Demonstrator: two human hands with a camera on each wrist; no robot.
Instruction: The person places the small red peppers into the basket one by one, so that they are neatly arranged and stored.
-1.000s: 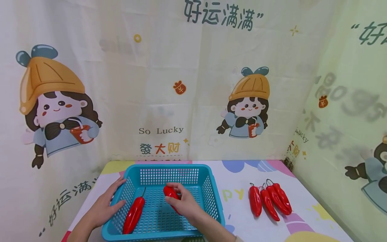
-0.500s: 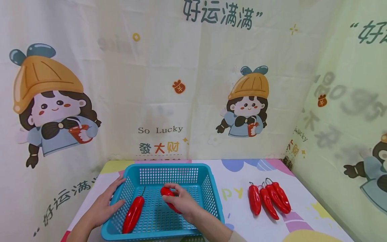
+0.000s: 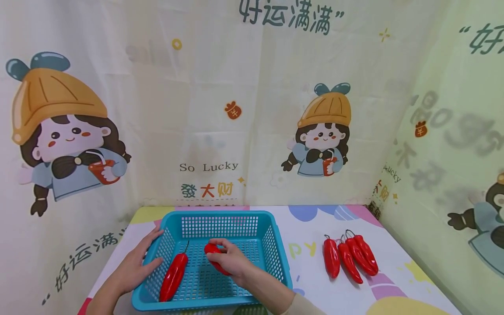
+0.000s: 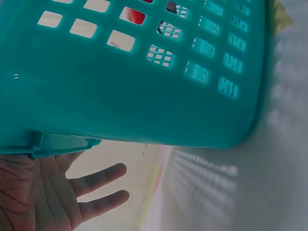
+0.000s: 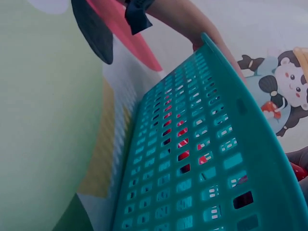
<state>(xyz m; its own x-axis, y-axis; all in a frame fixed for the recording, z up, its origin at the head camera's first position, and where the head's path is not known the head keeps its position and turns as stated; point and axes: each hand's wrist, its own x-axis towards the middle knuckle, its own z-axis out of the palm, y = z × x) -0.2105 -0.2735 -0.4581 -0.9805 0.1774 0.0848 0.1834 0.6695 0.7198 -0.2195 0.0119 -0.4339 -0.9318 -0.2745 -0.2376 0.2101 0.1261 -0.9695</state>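
In the head view, a red chili pepper (image 3: 215, 259) sits in the grip of my right hand (image 3: 232, 261), over the middle of the blue-green plastic basket (image 3: 271, 218). The hand covers part of this pepper. Another red chili pepper (image 3: 173, 278) lies inside the basket along its left side, stem toward the back. My left hand (image 3: 135, 264) rests on the basket's left rim, thumb reaching over it. In the left wrist view, two straight fingers of the left hand (image 4: 43, 197) spread below the rim, outside the wall. The right wrist view looks at the outside of the basket wall (image 5: 173, 154).
Several red chili peppers (image 3: 348, 258) lie side by side on the printed tabletop (image 3: 291, 273), right of the basket. A cream printed curtain (image 3: 212, 140) hangs behind the table and along its sides.
My right hand has moved slightly left within the basket, carrying the chili pepper. My left hand stays at the rim, and the other peppers lie as before.
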